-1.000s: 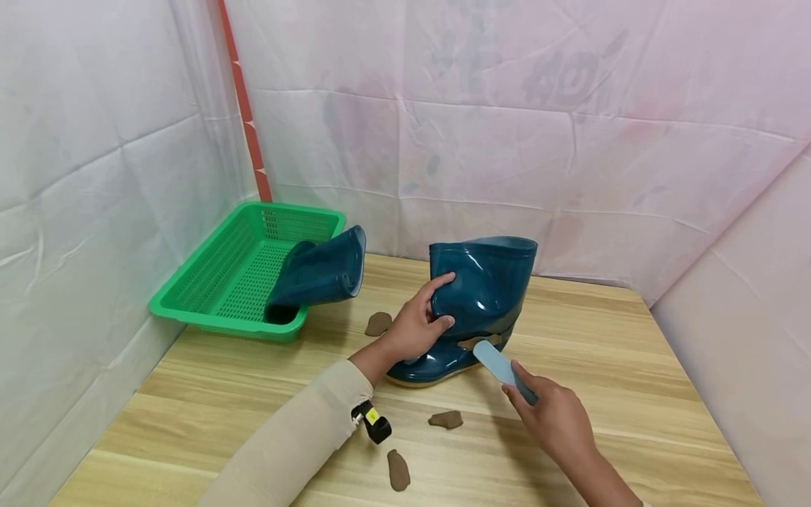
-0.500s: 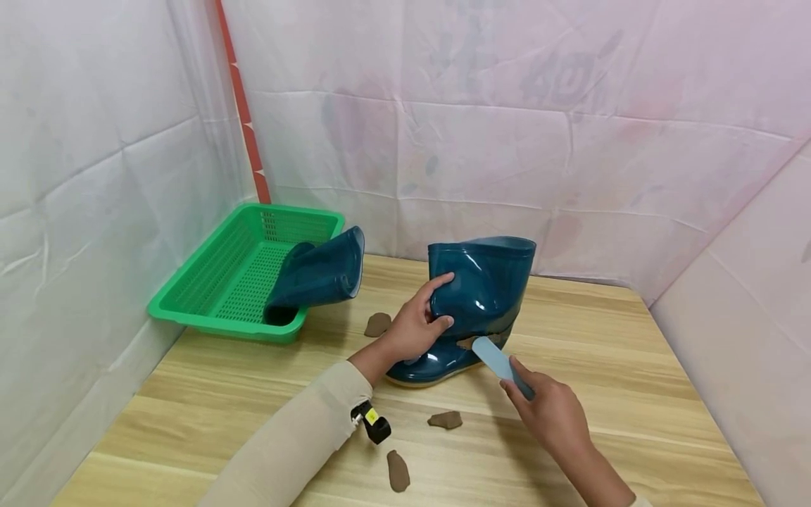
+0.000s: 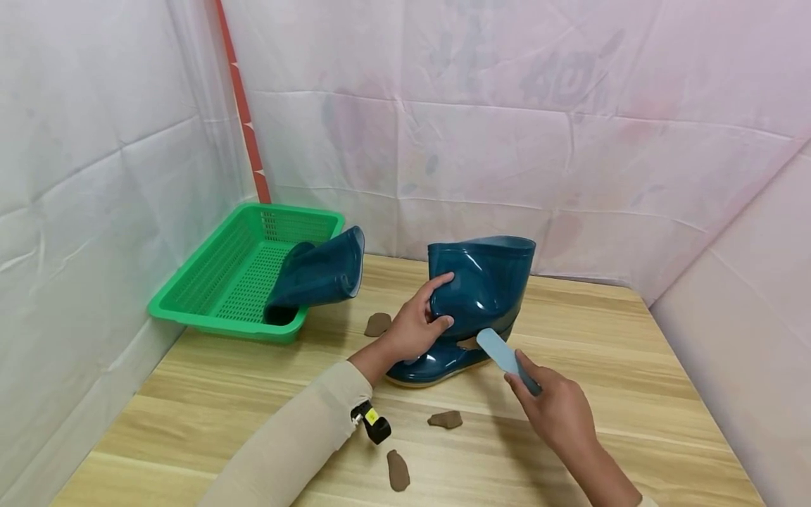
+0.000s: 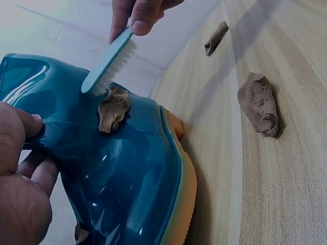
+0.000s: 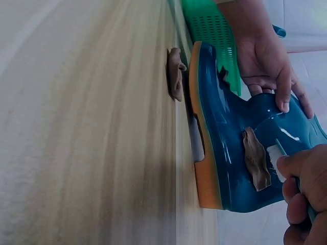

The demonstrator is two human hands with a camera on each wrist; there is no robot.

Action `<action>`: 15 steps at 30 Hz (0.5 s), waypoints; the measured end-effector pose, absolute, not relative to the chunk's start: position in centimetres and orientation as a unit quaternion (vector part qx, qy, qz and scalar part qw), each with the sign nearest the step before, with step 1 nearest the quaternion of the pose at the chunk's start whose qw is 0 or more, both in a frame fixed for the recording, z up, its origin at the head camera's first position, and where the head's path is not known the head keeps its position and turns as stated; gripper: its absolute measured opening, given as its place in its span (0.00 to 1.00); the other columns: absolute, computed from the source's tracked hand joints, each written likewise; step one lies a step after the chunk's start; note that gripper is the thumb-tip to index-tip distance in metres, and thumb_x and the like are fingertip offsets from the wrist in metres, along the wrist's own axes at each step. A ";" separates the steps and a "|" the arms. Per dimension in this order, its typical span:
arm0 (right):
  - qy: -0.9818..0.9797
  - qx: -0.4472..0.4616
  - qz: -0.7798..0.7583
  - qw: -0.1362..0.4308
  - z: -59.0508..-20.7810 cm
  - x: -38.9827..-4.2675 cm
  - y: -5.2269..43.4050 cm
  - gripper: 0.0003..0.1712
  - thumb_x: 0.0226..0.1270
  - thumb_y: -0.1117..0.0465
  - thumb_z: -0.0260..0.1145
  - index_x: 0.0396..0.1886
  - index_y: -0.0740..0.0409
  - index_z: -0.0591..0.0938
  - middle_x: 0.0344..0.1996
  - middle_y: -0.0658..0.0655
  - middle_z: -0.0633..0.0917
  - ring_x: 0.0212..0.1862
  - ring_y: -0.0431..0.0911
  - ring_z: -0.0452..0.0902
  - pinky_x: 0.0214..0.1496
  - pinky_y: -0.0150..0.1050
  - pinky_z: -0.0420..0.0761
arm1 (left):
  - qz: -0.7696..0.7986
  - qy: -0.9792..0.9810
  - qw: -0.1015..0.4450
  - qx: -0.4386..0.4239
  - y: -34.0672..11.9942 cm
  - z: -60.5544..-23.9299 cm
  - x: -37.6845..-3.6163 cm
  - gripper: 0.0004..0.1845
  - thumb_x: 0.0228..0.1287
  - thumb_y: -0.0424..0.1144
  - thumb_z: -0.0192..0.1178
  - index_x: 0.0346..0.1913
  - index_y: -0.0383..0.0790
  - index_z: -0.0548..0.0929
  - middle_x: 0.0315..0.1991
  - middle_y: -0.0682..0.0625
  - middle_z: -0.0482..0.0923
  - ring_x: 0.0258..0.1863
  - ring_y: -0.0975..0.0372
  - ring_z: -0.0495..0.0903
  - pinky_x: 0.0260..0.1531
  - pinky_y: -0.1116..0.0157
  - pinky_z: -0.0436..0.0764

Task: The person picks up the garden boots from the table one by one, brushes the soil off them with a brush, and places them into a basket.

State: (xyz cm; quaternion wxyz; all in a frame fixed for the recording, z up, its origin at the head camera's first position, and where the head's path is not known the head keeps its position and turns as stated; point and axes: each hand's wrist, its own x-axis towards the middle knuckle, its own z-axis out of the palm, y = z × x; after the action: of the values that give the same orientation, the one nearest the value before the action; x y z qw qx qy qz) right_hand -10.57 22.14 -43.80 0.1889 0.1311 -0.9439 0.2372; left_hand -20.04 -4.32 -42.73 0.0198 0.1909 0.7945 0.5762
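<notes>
In the head view, at the upright rubber boot (image 3: 481, 285), the brush (image 3: 497, 349) is hiding its bristles and part of the clay patch (image 3: 467, 343). The boot is concealing some fingers of the left hand (image 3: 415, 325). To its right, the right hand (image 3: 557, 408) is covering the brush handle's end. Nearer than the boot, the bottom edge is cutting off the left sleeve (image 3: 291, 436). Behind it, backdrop markings (image 3: 564, 79) are looking too faint to read.

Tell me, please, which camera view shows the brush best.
The left wrist view: the brush appears side-on there, with its white bristles clearly visible. The head view shows its blue back, bristles hidden. In the right wrist view, the right hand covers much of it; some bristles show.
</notes>
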 end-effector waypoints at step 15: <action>-0.954 0.114 0.249 0.121 -44.7 -10.0 22.1 0.27 0.66 0.56 0.76 0.63 0.60 0.84 0.32 0.57 0.89 0.18 0.39 0.62 0.19 0.34 0.61 | 0.581 0.789 0.019 0.198 -4.4 -42.9 -20.1 0.40 0.75 0.39 0.63 0.76 0.79 0.56 0.23 0.49 0.67 0.22 0.58 0.71 0.29 0.62 0.73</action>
State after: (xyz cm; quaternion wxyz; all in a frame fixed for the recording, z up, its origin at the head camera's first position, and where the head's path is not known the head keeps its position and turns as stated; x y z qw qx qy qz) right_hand -10.01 22.06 -44.71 0.1209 0.1136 -0.9542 0.2488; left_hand -20.15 -4.45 -42.88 0.0185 0.1977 0.7892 0.5812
